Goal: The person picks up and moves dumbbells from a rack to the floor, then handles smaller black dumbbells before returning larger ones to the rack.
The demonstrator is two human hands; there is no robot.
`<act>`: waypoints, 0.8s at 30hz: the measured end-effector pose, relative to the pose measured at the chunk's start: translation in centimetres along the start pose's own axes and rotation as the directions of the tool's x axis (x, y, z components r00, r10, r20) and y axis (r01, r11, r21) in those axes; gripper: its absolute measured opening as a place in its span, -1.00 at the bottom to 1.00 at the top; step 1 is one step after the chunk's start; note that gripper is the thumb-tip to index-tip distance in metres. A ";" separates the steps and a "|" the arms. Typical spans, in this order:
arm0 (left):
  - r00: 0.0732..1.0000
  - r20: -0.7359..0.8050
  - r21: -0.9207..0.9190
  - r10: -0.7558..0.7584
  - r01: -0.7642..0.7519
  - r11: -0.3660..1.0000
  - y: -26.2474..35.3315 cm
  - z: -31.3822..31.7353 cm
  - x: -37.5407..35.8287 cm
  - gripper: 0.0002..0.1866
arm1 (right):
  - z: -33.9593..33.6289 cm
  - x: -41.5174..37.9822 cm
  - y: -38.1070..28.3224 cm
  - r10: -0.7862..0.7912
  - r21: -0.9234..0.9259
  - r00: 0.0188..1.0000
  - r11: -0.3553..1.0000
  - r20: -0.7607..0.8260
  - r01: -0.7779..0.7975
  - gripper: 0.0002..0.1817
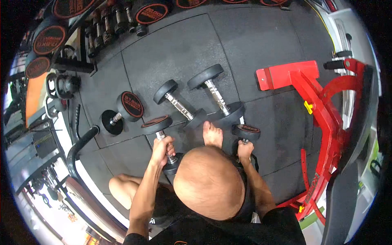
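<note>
My left hand (162, 149) is closed round the chrome handle of a black dumbbell (157, 123) held upright, its orange-rimmed end above my fist. In the same way my right hand (245, 152) grips a second dumbbell (246, 131), of which only the top end shows. My head hides the space between the two arms. One bare foot (212, 134) rests on the black rubber floor (179, 53) between the two weights, toes pointing away from me. My bent left knee (120, 185) shows at lower left.
Three more dumbbells lie on the floor ahead: (122, 112), (179, 104), (216, 96). A red steel machine frame (314, 106) stands at the right. A rack of small dumbbells (108, 28) and weight plates (49, 38) lines the far left, with kettlebells (61, 85) below.
</note>
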State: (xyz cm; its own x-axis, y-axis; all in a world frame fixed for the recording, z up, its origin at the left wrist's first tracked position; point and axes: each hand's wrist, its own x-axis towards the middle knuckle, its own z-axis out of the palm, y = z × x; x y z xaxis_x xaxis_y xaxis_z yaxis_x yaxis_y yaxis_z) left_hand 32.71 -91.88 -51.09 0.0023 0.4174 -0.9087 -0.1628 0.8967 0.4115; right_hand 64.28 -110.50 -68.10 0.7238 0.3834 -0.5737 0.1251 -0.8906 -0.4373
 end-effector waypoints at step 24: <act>0.926 0.361 0.402 -0.115 -0.043 0.914 2.7 16.1 1.5 -0.80 | -0.8 -0.7 -1.5 -0.013 0.061 1.000 0.998 -0.003 0.013 -0.68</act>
State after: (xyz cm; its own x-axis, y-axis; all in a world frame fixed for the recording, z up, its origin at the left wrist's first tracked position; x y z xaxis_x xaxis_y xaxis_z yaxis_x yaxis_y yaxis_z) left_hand 48.12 -86.45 -50.23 0.3767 0.3358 -0.8633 0.2481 0.8614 0.4433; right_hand 64.07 -109.66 -66.52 0.7244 0.3938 -0.5658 0.0926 -0.8689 -0.4862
